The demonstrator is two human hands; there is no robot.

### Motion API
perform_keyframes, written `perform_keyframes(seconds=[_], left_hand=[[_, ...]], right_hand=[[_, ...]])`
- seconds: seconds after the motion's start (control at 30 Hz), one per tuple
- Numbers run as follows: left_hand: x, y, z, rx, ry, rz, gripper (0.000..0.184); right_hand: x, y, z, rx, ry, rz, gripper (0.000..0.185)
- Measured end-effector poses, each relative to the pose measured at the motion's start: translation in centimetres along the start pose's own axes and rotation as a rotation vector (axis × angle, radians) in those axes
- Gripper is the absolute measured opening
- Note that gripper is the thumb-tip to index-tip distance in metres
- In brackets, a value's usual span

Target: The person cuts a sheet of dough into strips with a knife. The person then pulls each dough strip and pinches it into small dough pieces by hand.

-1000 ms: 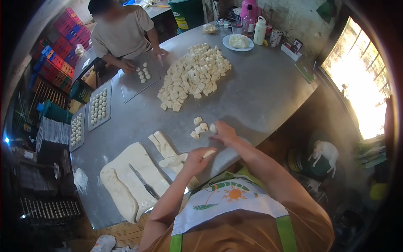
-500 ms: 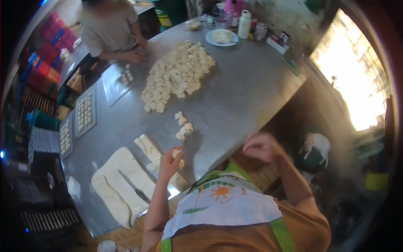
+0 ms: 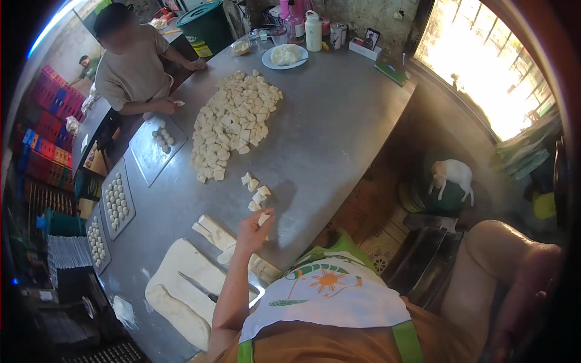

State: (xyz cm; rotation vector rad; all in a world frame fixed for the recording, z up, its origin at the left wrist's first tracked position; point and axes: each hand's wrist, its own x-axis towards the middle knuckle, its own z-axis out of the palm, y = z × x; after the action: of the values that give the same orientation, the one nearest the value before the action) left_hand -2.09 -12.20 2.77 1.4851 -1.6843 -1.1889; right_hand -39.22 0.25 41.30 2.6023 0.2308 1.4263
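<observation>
My left hand (image 3: 253,235) is closed on a small pale dough piece (image 3: 264,219), just above the steel table. Close ahead of it lie several cut dough pieces (image 3: 259,195). Dough strips (image 3: 213,231) lie beside my left wrist, and another strip shows partly behind my forearm. Left of that arm spreads a large flat dough sheet (image 3: 181,266), one edge rolled thick, with a knife (image 3: 198,286) resting on it. My right arm (image 3: 478,272) is bent at the lower right, away from the table; its hand is lost in the dark edge, so the fingers cannot be made out.
A big heap of dough pieces (image 3: 236,118) covers the table's middle. Trays of dough balls (image 3: 118,199) line the left side, near another person (image 3: 133,66). A plate (image 3: 281,65) and bottle (image 3: 313,31) stand at the back. A cat (image 3: 454,176) is below, right.
My right hand has swung from beside the table's near edge out to the far right. My left hand has moved slightly forward with the dough piece. The view has shifted.
</observation>
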Motion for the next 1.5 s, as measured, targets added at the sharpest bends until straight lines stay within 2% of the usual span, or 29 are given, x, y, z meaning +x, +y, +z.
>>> perform_keyframes(seconds=[0.2, 0.57, 0.87, 0.93, 1.0, 1.03, 1.07, 1.1, 1.13, 1.17, 1.2, 1.23, 1.3, 1.33, 1.4, 1.43, 1.47, 1.5], left_hand=[[-0.3, 1.2, 0.3, 0.052, 0.01, -0.025, 0.027], [-2.2, 3.6, 2.1, 0.042, 0.149, -0.13, 0.027], [-4.3, 2.1, 2.6, -0.002, 0.211, -0.192, 0.032], [-4.6, -0.1, 2.4, -0.107, 0.2, -0.192, 0.035], [-4.7, -0.7, 2.1, -0.169, 0.215, -0.18, 0.036], [-4.7, 0.1, 1.9, -0.166, 0.223, -0.121, 0.042], [-4.8, 0.9, 1.7, -0.161, 0.232, -0.064, 0.047], [-5.0, 1.1, 1.4, -0.155, 0.24, -0.008, 0.053], [-5.0, 0.7, 1.1, -0.161, 0.263, -0.001, 0.053], [-5.1, 0.1, 1.0, -0.157, 0.22, -0.005, 0.058], [-5.2, -0.4, 0.8, -0.152, 0.173, -0.007, 0.062], [-5.0, -0.8, 0.4, -0.146, 0.124, -0.009, 0.067], [-4.9, -0.9, -0.4, -0.161, 0.107, -0.027, 0.068], [-4.7, -0.8, -0.8, -0.174, 0.081, -0.047, 0.07], [-3.9, -0.8, -1.6, -0.194, 0.029, -0.067, 0.071], [-3.3, -0.7, -1.9, -0.119, 0.064, 0.014, 0.073], [-2.6, -0.5, -1.9, -0.048, 0.091, 0.105, 0.075], [-2.1, 0.3, -1.8, -0.059, 0.035, 0.117, 0.075]], right_hand=[[-1.5, 0.3, -0.9, 0.035, 0.02, -0.015, 0.019], [-6.4, 6.4, -1.1, 0.181, 0.097, -0.116, 0.016], [-8.4, 10.6, 0.3, 0.271, 0.144, -0.103, 0.015], [-9.3, 11.2, 1.1, 0.251, 0.145, -0.012, 0.016], [-11.9, 11.6, 2.7, 0.162, 0.143, 0.28, 0.016], [-13.7, 11.7, 4.3, 0.07, 0.119, 0.583, 0.016], [-15.9, 11.8, 6.4, 0.008, 0.048, 0.974, 0.016], [-18.5, 11.2, 8.8, 0.045, -0.086, 1.3, 0.016], [-21.9, 10.2, 11.4, 0.174, -0.279, 1.542, 0.017], [-26.8, 8.5, 14.1, 0.628, -0.324, 1.74, 0.017], [-32.3, 6.1, 17.7, 0.695, -0.522, 1.528, 0.02], [-39.3, 2.3, 21.5, 1.273, -0.559, 1.663, 0.023], [-42.1, -3.9, 25.0, 1.022, -1.02, 1.679, 0.027], [-39.6, -3.2, 25.2, 1.015, -1.014, 1.689, 0.027], [-34.8, 0.0, 25.7, 0.277, -1.034, 1.223, 0.026], [-33.9, 1.3, 27.4, 0.276, -0.691, 1.301, 0.024], [-31.4, 3.4, 28.4, 0.378, -0.658, 1.504, 0.026], [-28.7, 5.7, 29.6, 0.343, -0.641, 1.503, 0.031]])
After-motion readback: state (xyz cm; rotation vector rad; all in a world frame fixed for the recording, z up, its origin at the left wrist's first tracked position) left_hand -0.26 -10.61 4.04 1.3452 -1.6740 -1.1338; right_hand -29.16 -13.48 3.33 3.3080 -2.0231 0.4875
